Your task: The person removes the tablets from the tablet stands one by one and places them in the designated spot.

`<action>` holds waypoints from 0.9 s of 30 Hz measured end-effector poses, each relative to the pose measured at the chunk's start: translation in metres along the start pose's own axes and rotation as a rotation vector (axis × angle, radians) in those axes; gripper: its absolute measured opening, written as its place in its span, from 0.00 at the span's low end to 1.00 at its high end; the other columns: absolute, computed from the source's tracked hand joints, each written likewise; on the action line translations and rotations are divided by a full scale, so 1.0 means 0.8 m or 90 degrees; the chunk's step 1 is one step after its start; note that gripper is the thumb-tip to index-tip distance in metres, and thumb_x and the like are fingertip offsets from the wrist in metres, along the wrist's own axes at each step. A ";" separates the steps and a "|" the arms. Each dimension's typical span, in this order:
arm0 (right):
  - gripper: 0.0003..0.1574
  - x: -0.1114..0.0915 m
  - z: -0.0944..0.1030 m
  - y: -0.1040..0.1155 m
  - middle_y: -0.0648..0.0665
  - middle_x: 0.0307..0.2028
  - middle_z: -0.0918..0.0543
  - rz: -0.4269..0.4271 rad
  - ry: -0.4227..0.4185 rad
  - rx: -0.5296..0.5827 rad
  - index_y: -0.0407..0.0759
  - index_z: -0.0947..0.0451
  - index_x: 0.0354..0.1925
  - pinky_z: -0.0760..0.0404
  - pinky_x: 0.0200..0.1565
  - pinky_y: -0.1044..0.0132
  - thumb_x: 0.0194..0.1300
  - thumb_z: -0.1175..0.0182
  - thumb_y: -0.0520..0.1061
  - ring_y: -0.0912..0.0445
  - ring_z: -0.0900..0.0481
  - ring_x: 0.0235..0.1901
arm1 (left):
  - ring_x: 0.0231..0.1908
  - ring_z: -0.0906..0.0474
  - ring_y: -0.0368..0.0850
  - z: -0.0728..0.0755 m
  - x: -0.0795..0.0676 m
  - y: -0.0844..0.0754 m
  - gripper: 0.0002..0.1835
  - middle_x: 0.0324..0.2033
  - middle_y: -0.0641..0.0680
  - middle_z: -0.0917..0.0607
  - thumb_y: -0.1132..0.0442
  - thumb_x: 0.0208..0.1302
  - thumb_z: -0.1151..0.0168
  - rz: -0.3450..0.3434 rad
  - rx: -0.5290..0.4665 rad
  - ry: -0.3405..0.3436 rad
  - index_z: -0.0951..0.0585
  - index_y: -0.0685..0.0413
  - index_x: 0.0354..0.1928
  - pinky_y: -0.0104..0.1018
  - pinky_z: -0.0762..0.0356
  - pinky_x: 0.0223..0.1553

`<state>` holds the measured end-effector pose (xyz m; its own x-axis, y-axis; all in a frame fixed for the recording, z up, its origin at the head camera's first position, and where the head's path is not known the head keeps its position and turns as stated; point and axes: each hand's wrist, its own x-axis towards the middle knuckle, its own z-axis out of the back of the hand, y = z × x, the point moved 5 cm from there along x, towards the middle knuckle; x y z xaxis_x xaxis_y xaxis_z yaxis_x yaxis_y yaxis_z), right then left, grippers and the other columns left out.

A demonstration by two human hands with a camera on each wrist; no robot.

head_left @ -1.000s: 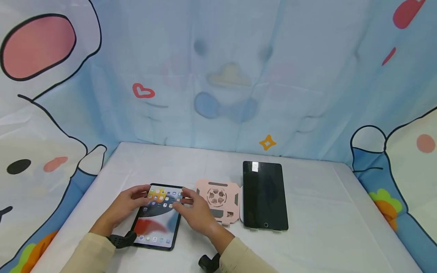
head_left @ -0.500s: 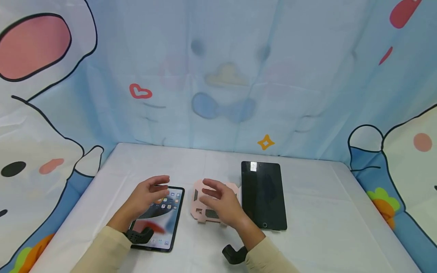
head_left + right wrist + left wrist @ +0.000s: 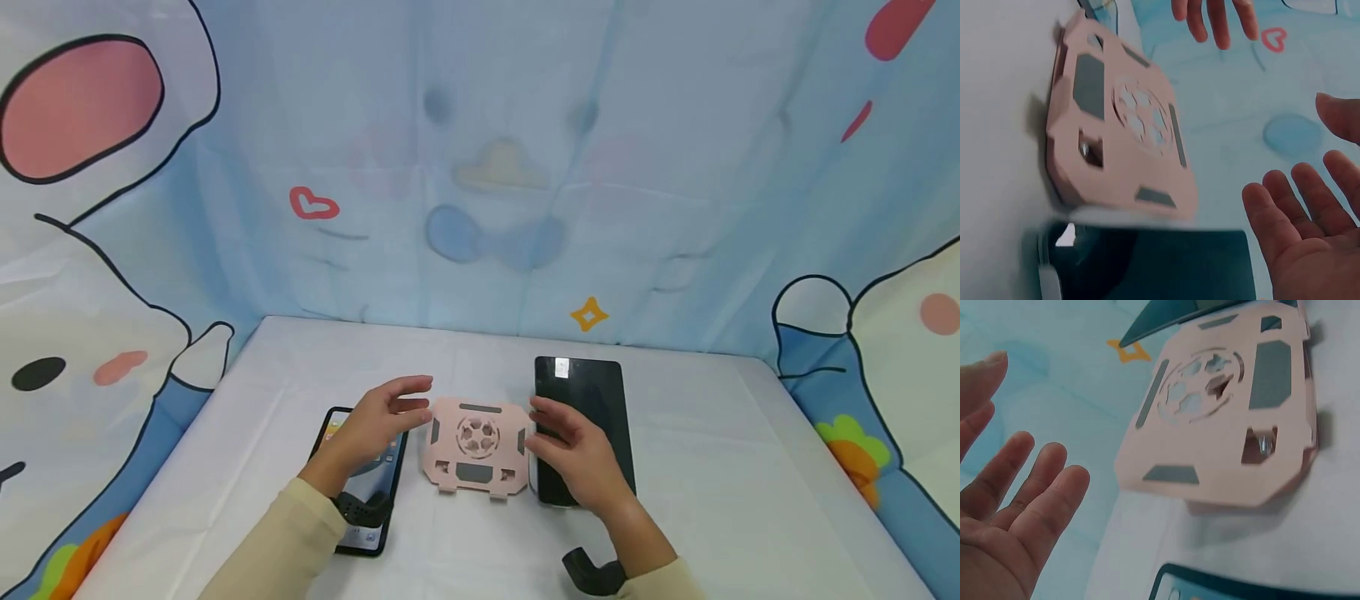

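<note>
A pink stand [image 3: 477, 446] with a football-shaped cutout and grey pads lies folded flat at the middle of the table. My left hand [image 3: 378, 425] hovers at its left side, fingers spread and holding nothing; the left wrist view shows those fingertips [image 3: 1069, 481] apart from the stand. On the other side, my right hand [image 3: 581, 450] is held over the dark tablet's left edge, fingers loosely extended and empty. Under my left forearm lies a tablet with a lit screen [image 3: 360, 537], partly hidden. The dark tablet [image 3: 592, 383] has its screen off.
A white cloth covers the table [image 3: 712, 475]. Behind it hangs a blue curtain [image 3: 360, 275] with cartoon prints, which also runs down both sides. Black wrist straps [image 3: 592, 575] sit on both arms.
Both hands have left the lit tablet's sides and moved right, to either side of the pink stand. The stand and both tablets stay where they were.
</note>
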<state>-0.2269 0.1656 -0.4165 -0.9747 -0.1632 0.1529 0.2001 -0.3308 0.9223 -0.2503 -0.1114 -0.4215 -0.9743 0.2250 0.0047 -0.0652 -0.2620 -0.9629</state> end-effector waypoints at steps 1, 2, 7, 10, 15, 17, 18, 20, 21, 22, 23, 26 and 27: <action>0.31 -0.002 0.007 -0.001 0.37 0.63 0.24 0.005 -0.007 -0.006 0.38 0.28 0.66 0.23 0.56 0.63 0.66 0.35 0.34 0.45 0.26 0.63 | 0.62 0.26 0.53 -0.004 0.003 -0.003 0.27 0.65 0.53 0.25 0.63 0.68 0.34 -0.002 -0.001 0.001 0.26 0.51 0.69 0.54 0.27 0.60; 0.31 -0.004 0.014 -0.002 0.37 0.63 0.24 0.012 -0.015 -0.015 0.38 0.28 0.66 0.24 0.56 0.64 0.66 0.35 0.34 0.44 0.26 0.63 | 0.62 0.26 0.52 -0.008 0.005 -0.005 0.27 0.65 0.52 0.25 0.63 0.68 0.34 -0.001 -0.002 0.002 0.26 0.50 0.69 0.54 0.27 0.60; 0.31 -0.016 0.051 -0.012 0.35 0.61 0.23 0.030 -0.057 -0.054 0.39 0.28 0.66 0.24 0.53 0.74 0.67 0.34 0.37 0.48 0.24 0.61 | 0.63 0.27 0.52 -0.028 0.017 -0.012 0.27 0.66 0.52 0.26 0.60 0.69 0.34 -0.003 0.001 0.016 0.26 0.46 0.69 0.54 0.27 0.60; 0.30 -0.023 0.072 -0.023 0.36 0.60 0.22 0.027 -0.086 -0.078 0.38 0.28 0.66 0.26 0.51 0.79 0.68 0.35 0.39 0.61 0.23 0.57 | 0.65 0.29 0.53 -0.040 0.022 -0.013 0.28 0.66 0.55 0.26 0.58 0.69 0.35 -0.008 -0.006 0.035 0.27 0.45 0.70 0.55 0.28 0.61; 0.30 -0.028 0.102 -0.033 0.36 0.62 0.24 0.033 -0.123 -0.110 0.36 0.30 0.66 0.30 0.50 0.82 0.70 0.36 0.42 0.76 0.28 0.53 | 0.65 0.29 0.53 -0.057 0.031 -0.019 0.28 0.65 0.56 0.25 0.57 0.68 0.34 -0.015 -0.023 0.046 0.27 0.44 0.69 0.54 0.29 0.61; 0.30 -0.028 0.111 -0.036 0.36 0.62 0.24 0.040 -0.136 -0.110 0.35 0.30 0.66 0.30 0.51 0.82 0.70 0.36 0.41 0.76 0.29 0.53 | 0.64 0.29 0.53 -0.065 0.035 -0.021 0.28 0.65 0.55 0.25 0.56 0.68 0.34 -0.014 -0.020 0.042 0.26 0.44 0.69 0.54 0.28 0.61; 0.31 -0.028 0.115 -0.038 0.35 0.62 0.24 0.044 -0.141 -0.109 0.35 0.30 0.67 0.29 0.51 0.82 0.69 0.36 0.41 0.77 0.29 0.53 | 0.64 0.28 0.52 -0.068 0.037 -0.021 0.27 0.64 0.55 0.24 0.56 0.68 0.34 -0.013 -0.017 0.040 0.25 0.43 0.68 0.54 0.28 0.61; 0.31 -0.027 0.121 -0.044 0.35 0.62 0.24 0.046 -0.152 -0.108 0.35 0.30 0.67 0.30 0.51 0.82 0.69 0.35 0.40 0.77 0.29 0.54 | 0.63 0.27 0.52 -0.076 0.043 -0.021 0.26 0.64 0.54 0.24 0.55 0.68 0.33 -0.008 -0.008 0.038 0.24 0.42 0.67 0.54 0.28 0.61; 0.31 -0.027 0.124 -0.046 0.35 0.62 0.24 0.044 -0.158 -0.111 0.35 0.30 0.67 0.30 0.51 0.82 0.69 0.35 0.39 0.77 0.30 0.53 | 0.63 0.27 0.51 -0.079 0.045 -0.020 0.26 0.64 0.53 0.24 0.54 0.67 0.33 -0.005 -0.004 0.038 0.24 0.42 0.67 0.54 0.28 0.61; 0.32 -0.027 0.127 -0.049 0.35 0.62 0.24 0.039 -0.163 -0.114 0.35 0.30 0.67 0.30 0.51 0.82 0.69 0.35 0.39 0.77 0.29 0.54 | 0.63 0.27 0.51 -0.082 0.047 -0.020 0.26 0.63 0.53 0.23 0.54 0.67 0.33 -0.001 -0.001 0.038 0.24 0.41 0.67 0.54 0.27 0.60; 0.32 -0.027 0.129 -0.052 0.35 0.63 0.24 0.033 -0.168 -0.116 0.35 0.31 0.67 0.30 0.51 0.82 0.69 0.35 0.39 0.75 0.29 0.54 | 0.63 0.27 0.51 -0.085 0.050 -0.020 0.26 0.63 0.53 0.23 0.54 0.67 0.33 0.001 0.001 0.038 0.24 0.41 0.66 0.54 0.27 0.60; 0.33 -0.026 0.136 -0.058 0.35 0.64 0.26 0.005 -0.175 -0.129 0.37 0.32 0.69 0.30 0.50 0.83 0.69 0.36 0.41 0.63 0.25 0.59 | 0.63 0.27 0.52 -0.093 0.055 -0.020 0.26 0.64 0.54 0.24 0.54 0.67 0.32 0.009 0.000 0.039 0.23 0.41 0.66 0.54 0.27 0.60; 0.33 -0.025 0.138 -0.061 0.35 0.65 0.26 -0.004 -0.175 -0.135 0.37 0.32 0.69 0.30 0.50 0.83 0.70 0.36 0.42 0.58 0.25 0.61 | 0.63 0.27 0.52 -0.096 0.057 -0.021 0.26 0.64 0.54 0.24 0.54 0.66 0.32 0.013 -0.003 0.040 0.23 0.41 0.66 0.54 0.27 0.60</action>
<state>-0.2278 0.2873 -0.4253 -0.9606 0.0874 0.2638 0.1814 -0.5221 0.8334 -0.2771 -0.0249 -0.4261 -0.9599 0.2787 -0.0312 -0.0450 -0.2628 -0.9638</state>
